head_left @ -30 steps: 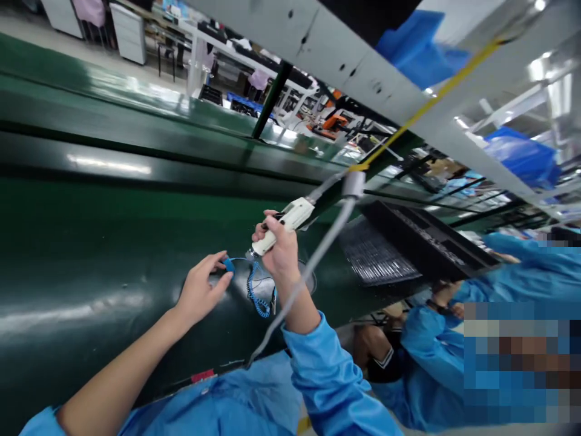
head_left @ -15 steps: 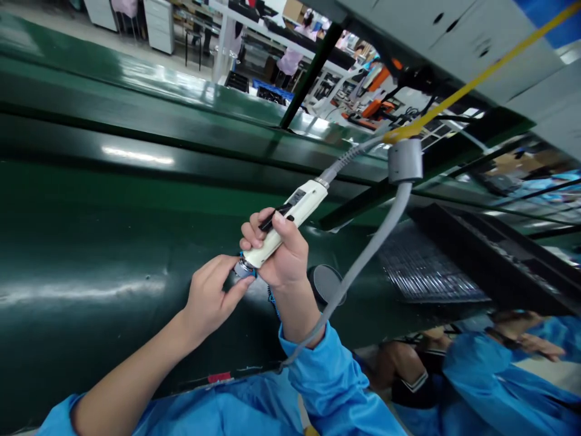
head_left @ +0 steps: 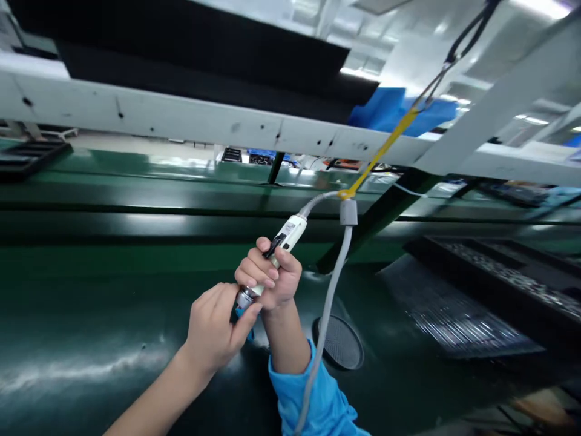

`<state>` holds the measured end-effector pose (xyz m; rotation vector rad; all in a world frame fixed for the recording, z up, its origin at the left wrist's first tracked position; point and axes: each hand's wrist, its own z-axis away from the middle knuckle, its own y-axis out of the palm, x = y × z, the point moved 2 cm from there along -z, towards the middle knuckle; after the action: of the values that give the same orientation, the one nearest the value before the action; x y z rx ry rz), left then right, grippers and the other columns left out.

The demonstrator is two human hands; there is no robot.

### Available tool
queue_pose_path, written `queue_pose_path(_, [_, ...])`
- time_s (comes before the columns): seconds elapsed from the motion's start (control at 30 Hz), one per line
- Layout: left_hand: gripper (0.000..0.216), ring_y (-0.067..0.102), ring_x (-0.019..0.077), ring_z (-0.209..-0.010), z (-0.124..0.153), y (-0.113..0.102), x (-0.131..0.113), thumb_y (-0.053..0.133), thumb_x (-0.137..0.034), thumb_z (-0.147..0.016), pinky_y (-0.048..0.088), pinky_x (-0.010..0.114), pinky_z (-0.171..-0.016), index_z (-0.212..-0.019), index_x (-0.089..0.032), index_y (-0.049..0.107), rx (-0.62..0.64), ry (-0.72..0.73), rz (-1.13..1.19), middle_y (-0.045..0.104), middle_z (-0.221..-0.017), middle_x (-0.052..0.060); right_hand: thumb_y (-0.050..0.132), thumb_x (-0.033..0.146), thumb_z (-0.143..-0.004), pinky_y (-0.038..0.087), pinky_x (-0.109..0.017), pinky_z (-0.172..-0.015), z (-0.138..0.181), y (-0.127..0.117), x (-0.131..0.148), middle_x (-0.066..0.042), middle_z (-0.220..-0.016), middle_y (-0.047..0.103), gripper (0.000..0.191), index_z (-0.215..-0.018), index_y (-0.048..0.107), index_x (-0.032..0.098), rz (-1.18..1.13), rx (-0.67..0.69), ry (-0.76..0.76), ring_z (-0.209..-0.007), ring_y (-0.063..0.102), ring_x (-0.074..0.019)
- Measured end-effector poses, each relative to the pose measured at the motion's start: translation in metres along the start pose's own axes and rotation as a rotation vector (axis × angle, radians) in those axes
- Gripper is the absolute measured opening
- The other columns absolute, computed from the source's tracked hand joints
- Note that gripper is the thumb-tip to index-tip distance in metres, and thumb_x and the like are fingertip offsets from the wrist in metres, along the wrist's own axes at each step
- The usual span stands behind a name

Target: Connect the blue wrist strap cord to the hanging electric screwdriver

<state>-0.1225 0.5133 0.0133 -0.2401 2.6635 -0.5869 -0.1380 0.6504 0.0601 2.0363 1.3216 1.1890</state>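
Gripping the white electric screwdriver in my right hand, I have my fingers wrapped tight round its body, with a fingertip lying on the black trigger lever along its side. It slants across my view, cable end up and to the right, metal nose down and to the left, held above the dark green conveyor belt. My left hand meets it from below: thumb and forefinger are pinched on the silvery chuck at the tip, and a bit of something blue shows just under that pinch, too hidden to name. A grey cable leaves the top of the tool, loops over through a grey collar and falls past my blue sleeve. A yellow cord is tied on at that loop and runs up and to the right toward the ceiling. On the belt just right of my right forearm lies a round black mesh disc. Further right sits a dark ribbed tray. A white beam crosses overhead.
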Motion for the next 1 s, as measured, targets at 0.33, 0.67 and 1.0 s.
queue_pose_path(0.33, [0.031,0.056,0.0173,-0.060,-0.024,0.036,-0.015,0.054,-0.042,-0.114,0.041,0.033,-0.058,-0.089,-0.023,0.053,-0.018,0.161,-0.122,0.058,-0.071,0.000,0.083,0.035,-0.086,0.046,-0.019,-0.053,0.016,0.007,0.046,0.014,-0.051,0.032,0.017,-0.092,0.076,0.021,0.072,-0.133,-0.145,-0.042,0.019,-0.0032])
queue_pose_path(0.67, [0.063,0.034,0.0128,-0.031,-0.012,0.046,-0.032,0.038,-0.079,-0.105,0.030,0.027,-0.039,-0.075,-0.025,0.047,0.639,-0.906,1.558,0.035,-0.046,-0.008,0.079,0.036,-0.091,0.040,-0.018,-0.048,0.015,0.007,0.040,0.016,-0.050,0.029,0.016,-0.095,0.070,0.023,0.021,0.080,-0.162,-0.038,0.017,-0.0024])
queue_pose_path(1.0, [0.030,0.064,0.0183,-0.069,-0.018,0.039,-0.023,0.062,-0.051,-0.109,0.044,0.030,-0.062,-0.102,-0.023,0.065,0.071,-0.076,0.145,0.070,-0.083,0.003,0.080,0.038,-0.086,0.038,-0.020,-0.048,0.025,0.014,0.055,0.015,-0.047,0.030,0.018,-0.091,0.069,0.024,0.213,-0.021,-0.208,-0.037,0.022,-0.0036])
